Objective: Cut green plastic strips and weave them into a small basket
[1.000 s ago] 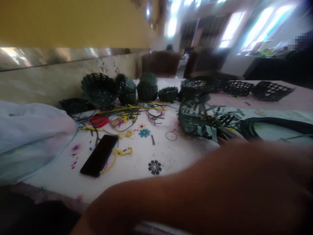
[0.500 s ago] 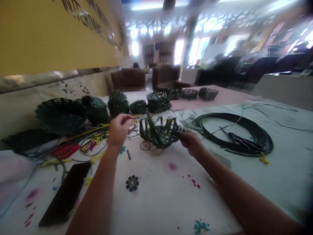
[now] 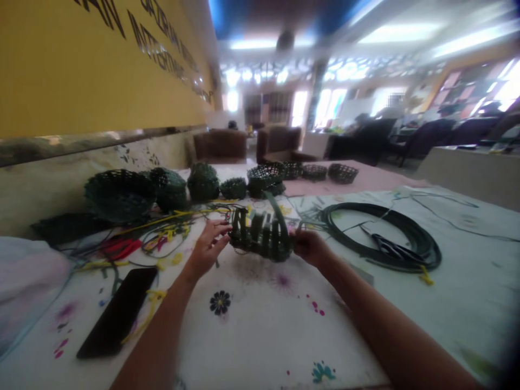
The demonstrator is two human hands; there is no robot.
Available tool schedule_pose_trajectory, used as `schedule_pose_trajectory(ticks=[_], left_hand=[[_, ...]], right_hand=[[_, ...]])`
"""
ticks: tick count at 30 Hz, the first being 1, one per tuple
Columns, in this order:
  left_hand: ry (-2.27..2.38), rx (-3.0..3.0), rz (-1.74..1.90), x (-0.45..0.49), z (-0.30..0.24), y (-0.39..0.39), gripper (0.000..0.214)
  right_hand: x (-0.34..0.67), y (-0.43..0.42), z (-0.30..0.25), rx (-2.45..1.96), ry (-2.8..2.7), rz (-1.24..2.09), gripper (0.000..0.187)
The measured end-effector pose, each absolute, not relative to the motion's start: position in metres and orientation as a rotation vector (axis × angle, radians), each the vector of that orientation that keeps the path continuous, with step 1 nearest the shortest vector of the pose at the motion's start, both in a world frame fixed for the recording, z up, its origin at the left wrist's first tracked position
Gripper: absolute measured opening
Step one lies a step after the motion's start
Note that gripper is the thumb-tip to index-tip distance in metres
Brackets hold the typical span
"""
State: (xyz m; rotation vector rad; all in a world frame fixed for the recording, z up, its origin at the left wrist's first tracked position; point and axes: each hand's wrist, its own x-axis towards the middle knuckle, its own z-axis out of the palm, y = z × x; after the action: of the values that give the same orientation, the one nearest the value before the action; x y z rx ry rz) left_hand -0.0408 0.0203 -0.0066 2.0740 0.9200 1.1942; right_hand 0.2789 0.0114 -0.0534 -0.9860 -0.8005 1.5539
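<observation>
A small, half-woven dark green basket (image 3: 262,241) is held just above the flowered tablecloth in the middle of the view. Several upright strips stick up from its rim, and one longer strip curves over toward the back. My right hand (image 3: 312,247) is closed on the basket's right side; its fingertips are partly hidden. At the left side, my left hand (image 3: 208,250) has its fingers stretched out and apart, with the tips at the basket's edge. Whether they touch it I cannot tell.
Several finished green baskets (image 3: 203,182) stand along the back. Right of my hands lies a coil of dark green strip (image 3: 422,238) with scissors (image 3: 396,248) on it. To the left are red-handled pliers (image 3: 122,249), yellow ties and a black phone-like slab (image 3: 117,314).
My left hand has come right, from apart to the basket's left edge, and its fingers have spread. The basket has turned and tilted in my right hand. The camera view has shifted slightly.
</observation>
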Motion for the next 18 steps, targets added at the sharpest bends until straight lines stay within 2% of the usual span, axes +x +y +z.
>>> schedule_pose_trajectory(ticks=[9,18], left_hand=[[0.906,2.112,1.242,-0.03,0.002,0.011,0.021],[1.139,2.196,1.453,-0.02,0.007,-0.004,0.016]], right_hand=[[0.281,0.016,-0.063,-1.071,-0.79,1.646,0.016],[0.275,0.003,-0.037,-1.08,-0.734,1.047,0.031]])
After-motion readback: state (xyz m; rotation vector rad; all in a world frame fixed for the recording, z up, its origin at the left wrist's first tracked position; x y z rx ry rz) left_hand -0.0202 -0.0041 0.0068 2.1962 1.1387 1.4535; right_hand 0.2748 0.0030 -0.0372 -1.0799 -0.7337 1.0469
